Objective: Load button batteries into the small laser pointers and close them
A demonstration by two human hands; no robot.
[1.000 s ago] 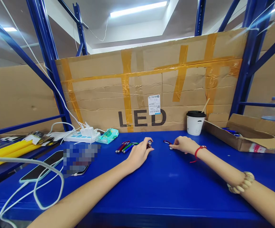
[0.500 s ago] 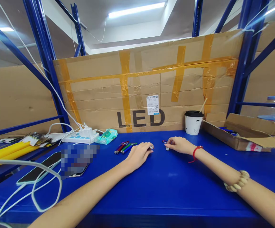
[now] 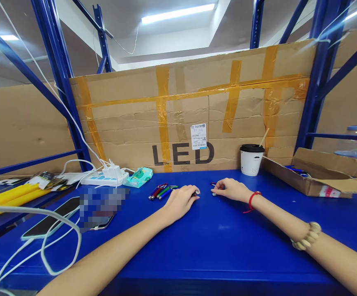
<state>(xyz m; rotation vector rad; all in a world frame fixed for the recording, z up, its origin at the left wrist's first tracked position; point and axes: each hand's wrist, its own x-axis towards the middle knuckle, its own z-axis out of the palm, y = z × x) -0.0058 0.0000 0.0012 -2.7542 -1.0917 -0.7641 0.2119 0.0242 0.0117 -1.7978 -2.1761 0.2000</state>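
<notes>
With our left hand (image 3: 181, 199) we grasp a small keychain light (image 3: 196, 192) and with our right hand (image 3: 229, 189) another keychain light (image 3: 213, 193), both low on the blue tabletop (image 3: 221, 238) for support, near the spare lights (image 3: 161, 191).

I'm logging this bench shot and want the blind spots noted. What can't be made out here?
Head view only:
- Item under left hand: fingers cover all but its tip.
- Item at right hand: mostly hidden, too small.
- Label print: too small.
- Pixelated patch: blurred.
- Open cardboard box: wall hides contents.
</notes>
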